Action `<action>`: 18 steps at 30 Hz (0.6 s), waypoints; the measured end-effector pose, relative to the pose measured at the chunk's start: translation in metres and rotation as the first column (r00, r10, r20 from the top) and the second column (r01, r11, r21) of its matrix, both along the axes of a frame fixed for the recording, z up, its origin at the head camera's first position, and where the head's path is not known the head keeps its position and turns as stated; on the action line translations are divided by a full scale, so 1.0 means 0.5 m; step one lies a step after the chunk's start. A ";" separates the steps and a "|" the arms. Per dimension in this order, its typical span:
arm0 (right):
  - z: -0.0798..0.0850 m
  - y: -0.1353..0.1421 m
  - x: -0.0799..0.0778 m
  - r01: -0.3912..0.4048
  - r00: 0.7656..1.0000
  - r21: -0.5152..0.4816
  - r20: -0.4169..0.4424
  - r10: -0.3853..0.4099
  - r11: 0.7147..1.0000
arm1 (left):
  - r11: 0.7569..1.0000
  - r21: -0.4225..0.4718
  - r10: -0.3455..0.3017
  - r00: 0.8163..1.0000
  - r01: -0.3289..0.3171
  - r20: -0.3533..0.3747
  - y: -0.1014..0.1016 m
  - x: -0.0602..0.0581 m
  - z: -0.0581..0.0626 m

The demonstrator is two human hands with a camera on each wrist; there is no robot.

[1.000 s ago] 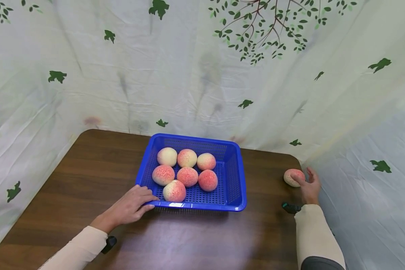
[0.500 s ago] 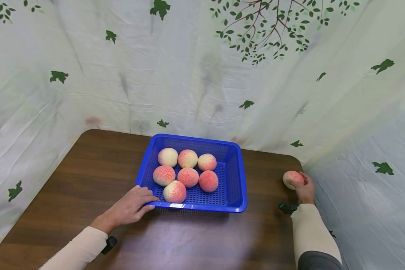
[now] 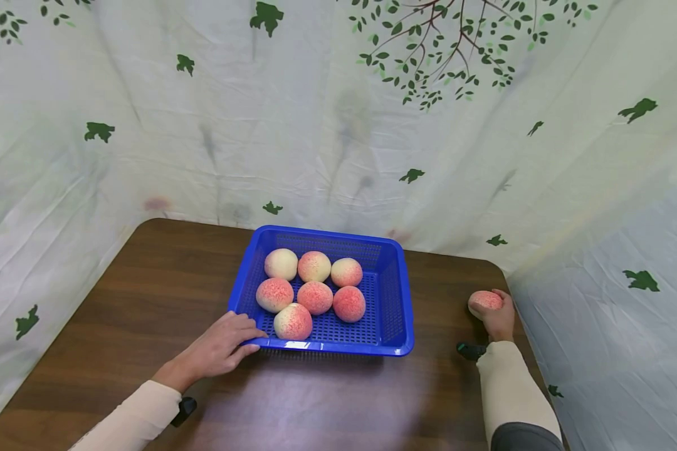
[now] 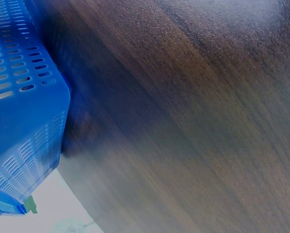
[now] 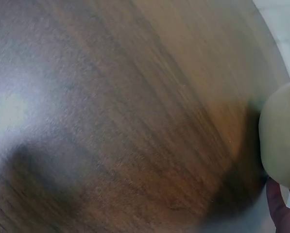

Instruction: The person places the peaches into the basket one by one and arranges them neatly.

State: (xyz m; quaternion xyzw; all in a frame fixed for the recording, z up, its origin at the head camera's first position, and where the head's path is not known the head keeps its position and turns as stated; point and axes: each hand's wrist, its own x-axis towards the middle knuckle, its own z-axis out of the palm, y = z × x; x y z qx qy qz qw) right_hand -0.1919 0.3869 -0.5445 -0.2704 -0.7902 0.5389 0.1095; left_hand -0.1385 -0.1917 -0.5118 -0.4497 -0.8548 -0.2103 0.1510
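In the head view my right hand [image 3: 499, 318] grips a red-and-cream peach [image 3: 483, 302] at the table's right side. The right wrist view shows the pale side of that peach [image 5: 281, 138], with fingertips around it. My left hand [image 3: 220, 344] holds the near left corner of a blue plastic basket [image 3: 395, 346], fingers over the rim and thumb at its outer side. Several peaches lie inside the basket in loose rows, among them a mostly cream peach [image 3: 281, 264] at the back left and a red peach [image 3: 349, 304] on the right.
The brown wooden table [image 3: 327, 401] has rounded far corners. A white curtain [image 3: 310, 113] printed with green leaves hangs behind it and along both sides. The basket stands near the table's back edge.
My right hand has closed around the lone peach and shifted it slightly left and nearer to me. The left hand and basket have stayed in place.
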 end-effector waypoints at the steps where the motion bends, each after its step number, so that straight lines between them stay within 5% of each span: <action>1: 0.000 0.000 0.001 -0.005 1.000 0.006 0.005 0.005 1.000 | 1.000 0.003 0.000 1.000 0.000 -0.002 0.000 0.000 0.000; 10: 0.005 -0.011 0.013 0.035 0.999 0.035 0.029 -0.036 0.999 | 1.000 0.003 0.002 1.000 -0.002 0.001 0.000 0.002 -0.001; 18: 0.013 -0.021 0.027 0.042 0.999 -0.051 -0.005 -0.042 0.998 | 1.000 0.002 0.002 1.000 -0.002 -0.003 0.000 0.000 -0.001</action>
